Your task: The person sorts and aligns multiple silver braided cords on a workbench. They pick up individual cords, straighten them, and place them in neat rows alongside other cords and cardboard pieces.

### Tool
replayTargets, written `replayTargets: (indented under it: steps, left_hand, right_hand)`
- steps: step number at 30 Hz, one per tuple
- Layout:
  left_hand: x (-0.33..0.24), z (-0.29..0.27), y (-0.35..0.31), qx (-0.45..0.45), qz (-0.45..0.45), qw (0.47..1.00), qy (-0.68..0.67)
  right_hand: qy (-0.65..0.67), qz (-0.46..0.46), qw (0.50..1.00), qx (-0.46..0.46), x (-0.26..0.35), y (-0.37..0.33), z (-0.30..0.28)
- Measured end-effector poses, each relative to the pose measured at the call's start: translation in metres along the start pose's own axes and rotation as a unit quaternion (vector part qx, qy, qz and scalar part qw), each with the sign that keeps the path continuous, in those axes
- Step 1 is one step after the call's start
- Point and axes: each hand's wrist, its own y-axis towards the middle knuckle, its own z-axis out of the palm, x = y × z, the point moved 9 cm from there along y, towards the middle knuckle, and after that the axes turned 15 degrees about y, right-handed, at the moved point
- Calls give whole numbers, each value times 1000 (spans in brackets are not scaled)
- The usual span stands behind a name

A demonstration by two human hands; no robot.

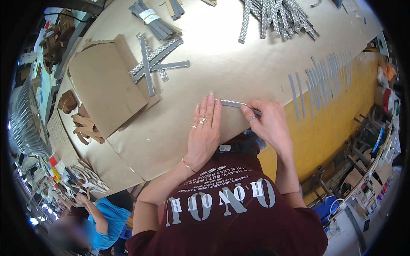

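Observation:
A short grey strip with a silver braided edge lies on the brown-covered table near its front edge. My left hand rests flat over the strip's left end, fingers straight and side by side. At the strip's other end, my right hand pinches a grey piece between thumb and fingers; the fingers hide part of it. To the far left of my hands, several grey and braided strips lie crossed in a small heap.
Long braided silver strips are piled at the back. Thin grey strips stand in a row along the right table edge. A banded grey bundle and a folded brown card lie left. Another person sits at lower left.

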Motion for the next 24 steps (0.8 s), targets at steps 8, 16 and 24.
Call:
replayTargets:
  steps: [8,16,24]
  left_hand:
    - [-2,-1,1,34,16,999,3]
    - [-12,-3,5,18,4,999,32]
    - [-14,-9,8,18,-23,996,80]
  right_hand:
    - [-18,-28,999,-24,4,-2,-1]
    - [-19,-26,999,-32,2,1,0]
    - [-16,-22,999,-24,3,6,5]
